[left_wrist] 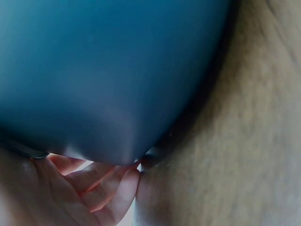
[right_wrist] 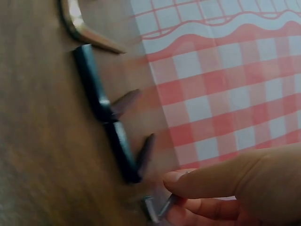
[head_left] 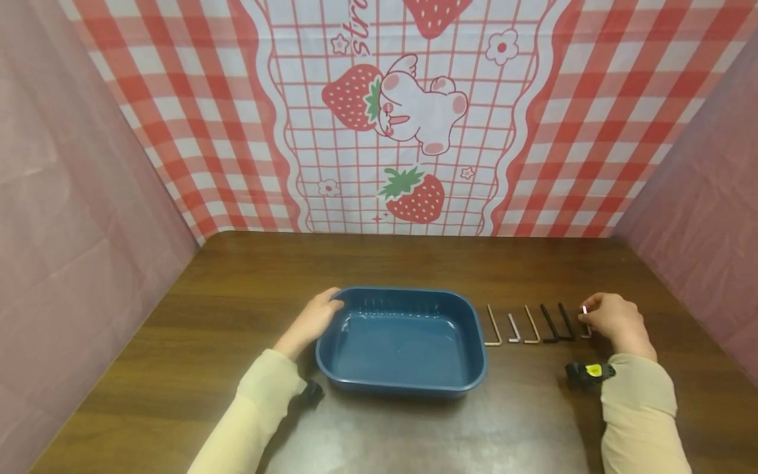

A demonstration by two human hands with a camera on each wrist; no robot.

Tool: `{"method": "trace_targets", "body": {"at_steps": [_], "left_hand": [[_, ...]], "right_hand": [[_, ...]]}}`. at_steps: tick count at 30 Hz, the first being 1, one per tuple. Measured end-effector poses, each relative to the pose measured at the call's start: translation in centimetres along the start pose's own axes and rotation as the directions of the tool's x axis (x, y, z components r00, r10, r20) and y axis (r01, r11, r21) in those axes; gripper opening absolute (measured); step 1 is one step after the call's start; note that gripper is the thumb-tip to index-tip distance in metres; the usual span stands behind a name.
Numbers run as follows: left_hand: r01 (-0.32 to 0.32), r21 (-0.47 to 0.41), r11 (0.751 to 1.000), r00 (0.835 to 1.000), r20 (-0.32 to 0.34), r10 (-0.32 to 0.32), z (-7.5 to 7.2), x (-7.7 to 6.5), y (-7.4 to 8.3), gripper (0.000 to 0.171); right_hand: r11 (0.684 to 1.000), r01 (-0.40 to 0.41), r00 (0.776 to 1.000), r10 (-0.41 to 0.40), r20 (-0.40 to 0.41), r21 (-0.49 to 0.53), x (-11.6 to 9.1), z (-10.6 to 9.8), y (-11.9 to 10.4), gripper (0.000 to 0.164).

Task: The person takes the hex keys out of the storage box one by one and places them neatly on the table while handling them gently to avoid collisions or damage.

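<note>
A blue rectangular tray [head_left: 403, 355] sits on the wooden table. My left hand [head_left: 314, 320] holds its left rim, thumb over the edge; in the left wrist view the fingers [left_wrist: 123, 188] lie against the outer wall. To the right of the tray, several L-shaped hex keys form a row. My right hand [head_left: 616, 320] pinches a small silver hex key [head_left: 585, 331] at the row's right end between thumb and fingers. Its short leg [right_wrist: 150, 209] shows below the fingertips in the right wrist view. Beside it lie two black hex keys [head_left: 566, 322].
Left of the black keys are a brass hex key [head_left: 532, 326], a short silver one [head_left: 514, 329] and a longer brass one [head_left: 494, 327] close to the tray. A red-and-white strawberry cloth [head_left: 225, 131] hangs behind the table, with pink cloth [head_left: 77, 197] at the sides.
</note>
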State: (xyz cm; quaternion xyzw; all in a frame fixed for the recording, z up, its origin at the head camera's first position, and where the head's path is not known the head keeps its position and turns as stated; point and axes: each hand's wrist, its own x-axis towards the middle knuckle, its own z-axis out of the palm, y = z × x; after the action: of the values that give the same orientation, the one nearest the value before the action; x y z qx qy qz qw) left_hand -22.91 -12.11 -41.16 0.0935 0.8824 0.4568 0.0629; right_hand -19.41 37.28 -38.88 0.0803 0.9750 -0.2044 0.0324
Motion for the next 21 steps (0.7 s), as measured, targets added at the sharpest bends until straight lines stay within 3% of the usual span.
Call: {"method": "trace_targets", "body": {"at_steps": [11,21], "left_hand": [[0.010,-0.001,1.000,1.000,-0.003,-0.010,0.08,0.09,-0.02,0.036],[0.013,0.008,1.000,1.000,-0.004,-0.013,0.15,0.02,-0.01,0.037]], "right_hand": [[1.000,-0.006,0.999,0.006,-0.040,0.011,-0.11,0.79,-0.02,0.031],[1.000,-0.018,1.000,0.018,-0.024,0.007,0.28,0.84,0.31,0.032]]}}
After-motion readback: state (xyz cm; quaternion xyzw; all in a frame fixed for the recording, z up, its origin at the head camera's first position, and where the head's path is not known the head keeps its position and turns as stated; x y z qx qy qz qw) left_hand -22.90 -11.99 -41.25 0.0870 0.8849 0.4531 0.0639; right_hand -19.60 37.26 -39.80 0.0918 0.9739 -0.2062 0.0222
